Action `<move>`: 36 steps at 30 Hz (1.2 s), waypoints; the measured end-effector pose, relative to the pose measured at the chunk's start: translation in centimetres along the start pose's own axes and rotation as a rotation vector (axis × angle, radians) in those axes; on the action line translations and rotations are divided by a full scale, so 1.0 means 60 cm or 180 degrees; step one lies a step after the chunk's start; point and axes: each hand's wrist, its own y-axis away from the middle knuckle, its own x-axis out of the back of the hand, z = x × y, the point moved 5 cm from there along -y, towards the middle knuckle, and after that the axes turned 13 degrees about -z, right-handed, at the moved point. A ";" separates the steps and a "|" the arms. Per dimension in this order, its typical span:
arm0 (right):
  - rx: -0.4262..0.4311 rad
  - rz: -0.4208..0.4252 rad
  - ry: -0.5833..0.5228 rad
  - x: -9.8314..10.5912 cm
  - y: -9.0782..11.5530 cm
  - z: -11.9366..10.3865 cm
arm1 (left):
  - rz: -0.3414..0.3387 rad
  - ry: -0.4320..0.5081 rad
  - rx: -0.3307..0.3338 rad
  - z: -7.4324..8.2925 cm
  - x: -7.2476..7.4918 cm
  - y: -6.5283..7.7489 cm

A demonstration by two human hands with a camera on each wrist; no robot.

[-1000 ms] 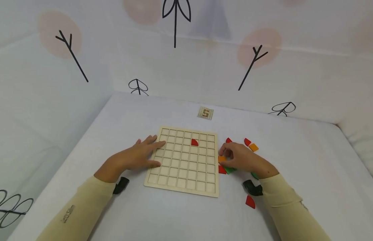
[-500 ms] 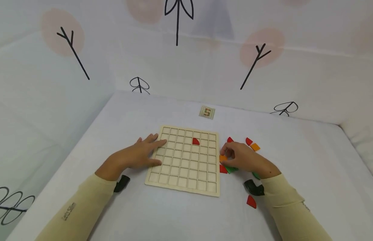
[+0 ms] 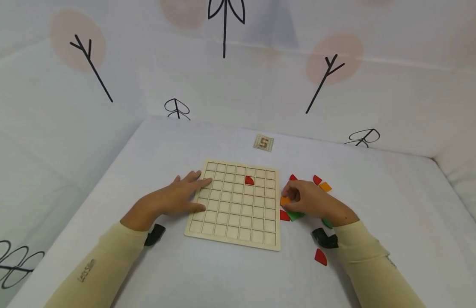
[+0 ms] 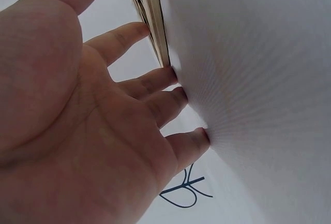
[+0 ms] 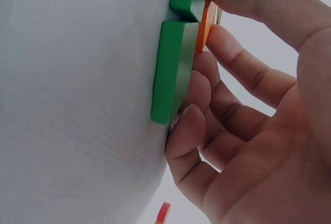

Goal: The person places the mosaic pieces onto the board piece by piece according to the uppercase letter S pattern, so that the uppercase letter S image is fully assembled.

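A pale wooden grid board (image 3: 236,208) lies flat on the table, one red quarter-circle tile (image 3: 249,180) in a cell of its upper part. My left hand (image 3: 178,197) rests spread at the board's left edge; the thumb and a finger reach onto the grid, and the other fingertips touch the cloth in the left wrist view. Just right of the board, my right hand (image 3: 311,200) pinches an orange square tile (image 3: 285,201) between thumb and index finger, low over the table. Green tiles (image 5: 169,74) lie under that hand; its remaining fingers are curled.
Red quarter-circle tiles lie around the right hand, one nearer the front (image 3: 320,257). Another orange tile (image 3: 325,187) is behind it. A small pattern card (image 3: 263,142) lies beyond the board. Black wrist mounts (image 3: 325,238) show by the sleeves. Printed cloth walls surround the table.
The view shifts slightly. Both hands stay almost where they were, the right one still at the orange tile. The board and the other tiles have not moved.
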 end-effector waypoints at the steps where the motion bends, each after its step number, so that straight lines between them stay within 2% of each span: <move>1: 0.0020 0.0001 -0.0003 0.001 0.000 0.000 | -0.0007 0.0009 0.0001 0.000 0.000 0.000; 13: 0.0156 0.0056 -0.0080 0.004 0.002 0.005 | 0.0003 -0.0023 -0.0095 -0.001 -0.001 0.001; 21: 0.0168 0.0052 -0.0112 0.003 0.000 0.007 | -0.0005 -0.0029 -0.0065 -0.001 -0.001 0.000; 36: 0.0015 0.0029 -0.0079 0.006 -0.005 0.009 | -0.0013 -0.0047 -0.0040 -0.002 0.000 -0.002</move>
